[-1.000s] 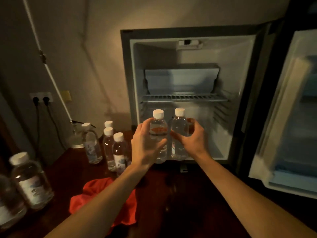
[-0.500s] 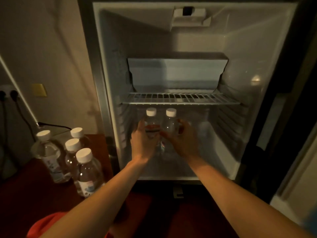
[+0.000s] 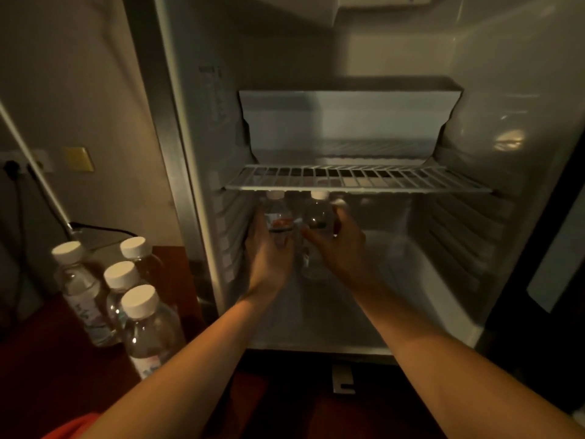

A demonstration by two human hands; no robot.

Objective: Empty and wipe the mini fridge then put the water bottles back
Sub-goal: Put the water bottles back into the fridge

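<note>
Two water bottles (image 3: 297, 229) stand side by side deep in the lower compartment of the mini fridge (image 3: 506, 248), their caps just under the wire shelf (image 3: 357, 180). The left hand (image 3: 269, 251) is curled round the left bottle; the right hand (image 3: 338, 245) is curled round the right one. It is unclear whether their bases rest on the floor yet. Judgement: set both down upright at the back left, keeping the caps clear of the shelf, and release only once they are steady. That leaves room in front for the four bottles (image 3: 126, 299) waiting on the wooden table (image 3: 47, 375) just left of the fridge, near a red cloth (image 3: 72, 427).
</note>
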